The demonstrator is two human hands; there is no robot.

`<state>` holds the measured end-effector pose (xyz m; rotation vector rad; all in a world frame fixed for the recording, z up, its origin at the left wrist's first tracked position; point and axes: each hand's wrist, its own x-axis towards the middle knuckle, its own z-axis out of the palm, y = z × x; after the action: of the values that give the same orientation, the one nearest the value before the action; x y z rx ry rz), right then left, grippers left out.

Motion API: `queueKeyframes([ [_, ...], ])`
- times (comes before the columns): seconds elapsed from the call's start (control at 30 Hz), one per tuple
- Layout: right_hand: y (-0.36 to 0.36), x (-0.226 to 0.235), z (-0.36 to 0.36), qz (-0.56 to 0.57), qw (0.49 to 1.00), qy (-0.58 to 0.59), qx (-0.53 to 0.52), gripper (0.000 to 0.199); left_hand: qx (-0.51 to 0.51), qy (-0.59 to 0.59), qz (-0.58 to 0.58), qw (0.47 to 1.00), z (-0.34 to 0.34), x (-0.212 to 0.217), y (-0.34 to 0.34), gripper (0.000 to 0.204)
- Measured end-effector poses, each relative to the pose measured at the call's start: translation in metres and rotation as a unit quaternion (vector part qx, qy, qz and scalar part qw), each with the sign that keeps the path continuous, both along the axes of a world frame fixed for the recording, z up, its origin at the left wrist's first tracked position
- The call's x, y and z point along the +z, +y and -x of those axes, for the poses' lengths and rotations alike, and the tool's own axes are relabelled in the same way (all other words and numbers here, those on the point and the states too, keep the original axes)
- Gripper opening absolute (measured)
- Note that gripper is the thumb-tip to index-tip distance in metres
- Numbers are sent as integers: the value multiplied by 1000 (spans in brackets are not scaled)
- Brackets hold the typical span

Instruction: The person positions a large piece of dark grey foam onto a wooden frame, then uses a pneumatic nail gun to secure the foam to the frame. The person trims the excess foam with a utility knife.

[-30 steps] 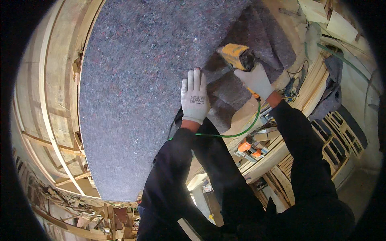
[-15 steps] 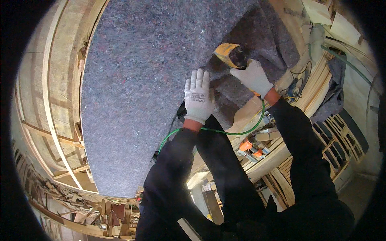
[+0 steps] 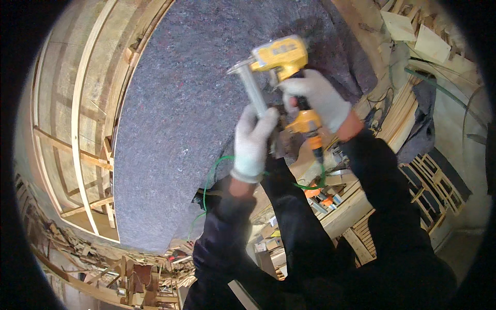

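Note:
A yellow pneumatic staple gun [image 3: 281,54] is raised over the felt, turned on its side, with its silver magazine slanting down toward me. My right hand [image 3: 320,98], in a white glove, is wrapped around its handle. The thumb and fingers of my left hand [image 3: 253,134], gloved too, close on the lower end of the magazine; motion blurs the exact grip. A green air hose [image 3: 216,168] runs from the handle's base across to my left forearm. Underneath lies a large sheet of grey-blue felt [image 3: 170,124], bunched up at its right side.
Wooden framing [image 3: 77,119] stands along the left. An orange-handled tool [image 3: 313,192] lies on the wood to the right of my legs. Long thin strips [image 3: 398,124] and a slatted frame [image 3: 434,181] are farther right. Wood scraps [image 3: 139,281] fill the lower left.
The staple gun has been lifted off the felt and turned, its magazine now showing. My left hand has risen from lying flat and closed on the magazine. The hose has shifted.

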<state>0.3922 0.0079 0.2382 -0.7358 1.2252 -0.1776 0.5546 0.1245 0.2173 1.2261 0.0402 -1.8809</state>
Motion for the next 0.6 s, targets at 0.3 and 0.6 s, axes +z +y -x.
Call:
queueKeyframes([
  [0.3, 159, 11, -180, -93, 995, 8, -32, 14, 18, -121, -21, 992, -166, 62, 128, 20],
  [0.6, 282, 26, -288, -78, 983, 57, 155, 19, 211, -107, -57, 970, -226, 91, 292, 21],
])
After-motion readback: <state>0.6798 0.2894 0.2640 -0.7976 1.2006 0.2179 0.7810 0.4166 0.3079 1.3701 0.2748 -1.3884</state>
